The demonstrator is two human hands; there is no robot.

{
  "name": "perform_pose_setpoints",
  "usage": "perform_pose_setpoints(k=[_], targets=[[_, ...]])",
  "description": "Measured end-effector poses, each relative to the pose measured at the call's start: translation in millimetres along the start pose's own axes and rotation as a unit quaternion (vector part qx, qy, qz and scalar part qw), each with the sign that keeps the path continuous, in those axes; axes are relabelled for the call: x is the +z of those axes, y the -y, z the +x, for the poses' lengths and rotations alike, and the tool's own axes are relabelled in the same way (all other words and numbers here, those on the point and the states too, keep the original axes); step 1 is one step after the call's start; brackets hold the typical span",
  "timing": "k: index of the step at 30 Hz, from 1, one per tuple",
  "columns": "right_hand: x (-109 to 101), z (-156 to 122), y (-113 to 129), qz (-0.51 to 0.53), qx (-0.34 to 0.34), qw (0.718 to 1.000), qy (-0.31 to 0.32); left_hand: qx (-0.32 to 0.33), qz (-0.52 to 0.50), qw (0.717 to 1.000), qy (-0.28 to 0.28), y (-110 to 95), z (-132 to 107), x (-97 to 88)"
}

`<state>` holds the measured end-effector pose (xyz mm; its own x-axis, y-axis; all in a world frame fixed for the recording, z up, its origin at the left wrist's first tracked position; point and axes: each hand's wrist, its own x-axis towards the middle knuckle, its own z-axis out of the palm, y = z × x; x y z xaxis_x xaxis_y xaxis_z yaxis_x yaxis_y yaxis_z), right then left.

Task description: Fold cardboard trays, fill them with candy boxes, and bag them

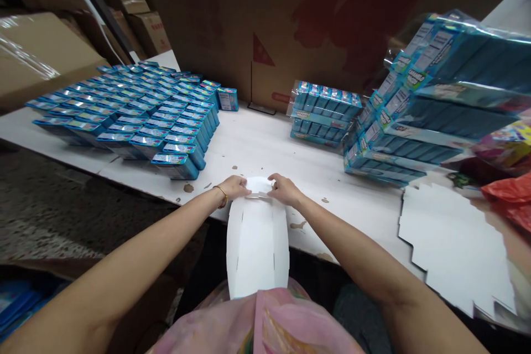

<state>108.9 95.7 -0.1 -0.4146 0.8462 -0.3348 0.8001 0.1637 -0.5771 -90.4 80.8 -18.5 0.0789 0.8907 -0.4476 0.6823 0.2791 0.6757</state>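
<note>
The white card blank (257,243) is laid across the near edge of the surface (257,144), toward the body. Its far flap is pinched by left hand (235,186) and right hand (285,190). Judged light, thin, easily creased; best gripped beside the fold lines.

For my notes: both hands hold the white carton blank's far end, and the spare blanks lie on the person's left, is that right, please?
No: the head view shows the spare blanks on the person's right. The left hand and right hand do hold the white carton blank.
</note>
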Motion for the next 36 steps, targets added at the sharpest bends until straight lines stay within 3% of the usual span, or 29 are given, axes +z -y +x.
perform_pose_setpoints(k=[6,14,25,32,34,36], targets=[[-0.1,11.8,-2.5,0.109,0.089,0.99,0.022,-0.001,-0.066,0.998,-0.004,1.3,-1.6,-0.3],[2.8,12.6,-2.9,0.104,0.093,0.99,0.025,0.005,-0.042,0.999,-0.027,0.0,3.4,-2.7],[-1.8,2.3,21.0,-0.03,-0.019,0.998,0.05,0.036,0.071,0.996,-0.039,-10.1,-11.3,-1.0],[-13.9,3.2,11.9,0.103,0.02,0.986,0.127,0.035,0.044,0.998,-0.003,-7.1,-15.4,3.1],[-16.7,11.2,13.4,0.065,-0.021,0.983,0.172,0.027,0.037,0.999,0.007,-7.3,-16.9,1.8],[-15.6,20.3,20.6,-0.056,-0.083,0.974,0.205,0.017,0.034,0.999,0.019,-8.0,-19.6,0.5]])
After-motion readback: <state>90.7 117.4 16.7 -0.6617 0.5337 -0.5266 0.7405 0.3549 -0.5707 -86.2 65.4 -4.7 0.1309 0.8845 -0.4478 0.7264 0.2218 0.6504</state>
